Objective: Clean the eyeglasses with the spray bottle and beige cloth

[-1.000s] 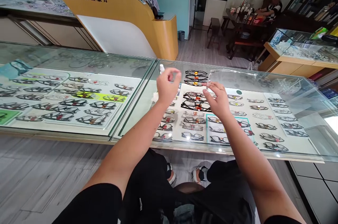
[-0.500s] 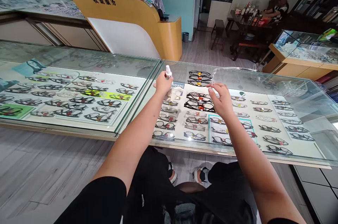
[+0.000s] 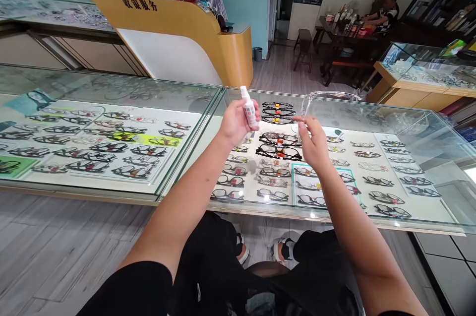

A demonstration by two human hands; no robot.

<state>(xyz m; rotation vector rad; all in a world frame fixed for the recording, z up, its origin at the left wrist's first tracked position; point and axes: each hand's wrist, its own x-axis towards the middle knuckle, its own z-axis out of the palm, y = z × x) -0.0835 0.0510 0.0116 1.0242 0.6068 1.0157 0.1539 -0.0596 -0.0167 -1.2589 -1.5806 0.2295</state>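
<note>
A small white spray bottle [image 3: 250, 110] with a coloured label is gripped in my left hand [image 3: 235, 122], tilted slightly above the glass display case [image 3: 219, 107]. Its nozzle end points up. My right hand [image 3: 314, 141] is closed in a pinch on a pair of clear-framed glasses [image 3: 305, 102], whose transparent parts stretch to the right over the case; their outline is faint against the glass. Between my hands, several black-framed glasses [image 3: 278, 138] with orange and yellow tags show in a column. Beneath the glass, more glasses [image 3: 273, 194] lie in rows.
Another glass case section [image 3: 96, 177] full of glasses adjoins on the left. Beyond it stands a yellow wooden counter [image 3: 234, 53] with a person behind. At the back right, another person sits by a dark table [image 3: 336, 28]; a further display case [image 3: 427, 78] stands nearer.
My left hand has turned and lifted the spray bottle, so its body and label now show. My right hand with the clear glasses has shifted slightly. The view has moved a little.
</note>
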